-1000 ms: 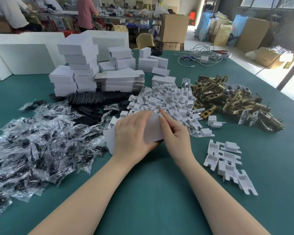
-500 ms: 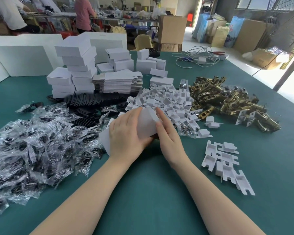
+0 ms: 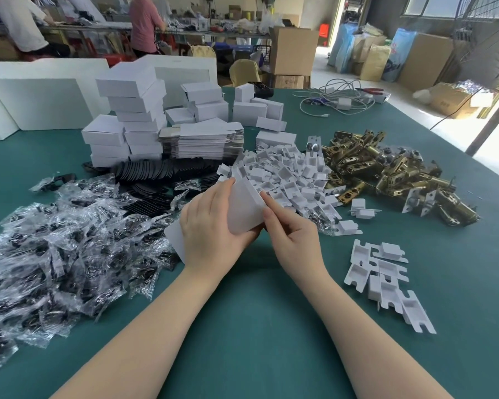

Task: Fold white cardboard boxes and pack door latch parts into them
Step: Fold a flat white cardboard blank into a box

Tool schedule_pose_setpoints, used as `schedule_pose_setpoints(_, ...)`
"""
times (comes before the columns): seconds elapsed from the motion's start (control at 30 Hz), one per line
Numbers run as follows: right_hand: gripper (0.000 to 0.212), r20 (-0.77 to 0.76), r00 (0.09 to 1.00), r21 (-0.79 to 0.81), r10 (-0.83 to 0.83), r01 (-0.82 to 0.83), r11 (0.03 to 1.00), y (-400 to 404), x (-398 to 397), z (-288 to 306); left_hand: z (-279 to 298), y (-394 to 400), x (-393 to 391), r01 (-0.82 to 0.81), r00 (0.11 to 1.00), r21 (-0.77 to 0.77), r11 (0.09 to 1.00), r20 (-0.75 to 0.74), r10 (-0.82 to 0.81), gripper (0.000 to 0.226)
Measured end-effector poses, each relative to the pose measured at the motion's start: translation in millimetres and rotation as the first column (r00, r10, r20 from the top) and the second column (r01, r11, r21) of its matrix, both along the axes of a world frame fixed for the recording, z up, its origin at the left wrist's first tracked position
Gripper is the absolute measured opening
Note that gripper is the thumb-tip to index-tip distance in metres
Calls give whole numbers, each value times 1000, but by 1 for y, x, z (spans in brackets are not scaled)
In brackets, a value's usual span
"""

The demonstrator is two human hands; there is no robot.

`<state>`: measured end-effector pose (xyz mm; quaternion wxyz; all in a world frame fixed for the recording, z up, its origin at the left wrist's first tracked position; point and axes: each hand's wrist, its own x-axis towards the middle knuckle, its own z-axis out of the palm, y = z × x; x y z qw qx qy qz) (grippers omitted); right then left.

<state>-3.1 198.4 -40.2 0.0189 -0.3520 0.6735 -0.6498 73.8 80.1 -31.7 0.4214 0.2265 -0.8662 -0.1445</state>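
Note:
Both my hands hold one white cardboard box blank (image 3: 244,207) above the green table (image 3: 257,326). My left hand (image 3: 211,231) wraps over its left part, fingers curled around the top edge. My right hand (image 3: 291,234) pinches its right edge, where a panel stands half raised. A flap of the blank (image 3: 173,240) sticks out below my left hand. Brass door latch parts (image 3: 386,171) lie in a heap at the right. A stack of flat blanks (image 3: 202,141) sits behind my hands, with folded white boxes (image 3: 133,110) piled to its left.
Clear plastic bags of small dark parts (image 3: 55,246) cover the left of the table. White folded inserts form a pile (image 3: 288,174) ahead and a small group (image 3: 383,280) at the right. Black plates (image 3: 150,171) lie behind the bags. Cables (image 3: 334,96) lie far back; two people work beyond.
The blank has gone from lying nearly flat under my hands to being lifted and bent, with its right panel raised. My right hand's fingers shifted onto that edge.

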Motion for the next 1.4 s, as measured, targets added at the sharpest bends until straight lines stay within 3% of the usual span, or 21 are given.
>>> schedule_pose_setpoints(0.27,36,-182,983,100,-33,52,994,3,-5,-3,0,-1,0,14,999,6,1000,33,-15,90)
schedule_pose_setpoints(0.57,41,-188,982,94,0,18,995,-3,-3,-7,0,-2,-1,-14,1000,30,999,16,13,89)
schedule_pose_setpoints(0.73,53,-137,987,155,79,-58,986,-4,1,-7,-2,-4,-2,13,999,38,999,30,-14,85)
schedule_pose_setpoints(0.9,45,5,995,74,100,-100,992,-2,1,0,-3,-4,-2,32,999,6,999,36,-33,85)
schedule_pose_setpoints(1.1,53,30,995,101,100,-103,990,-5,5,-2,-3,-2,-2,63,997,17,998,46,-63,71)
schedule_pose_setpoints(1.3,58,3,997,127,71,-71,989,-4,2,-2,-4,10,-4,107,993,-117,987,-40,-113,56)
schedule_pose_setpoints(1.4,32,52,997,142,54,-61,988,-1,-4,-2,-8,3,-7,147,982,-175,973,-89,-164,61)
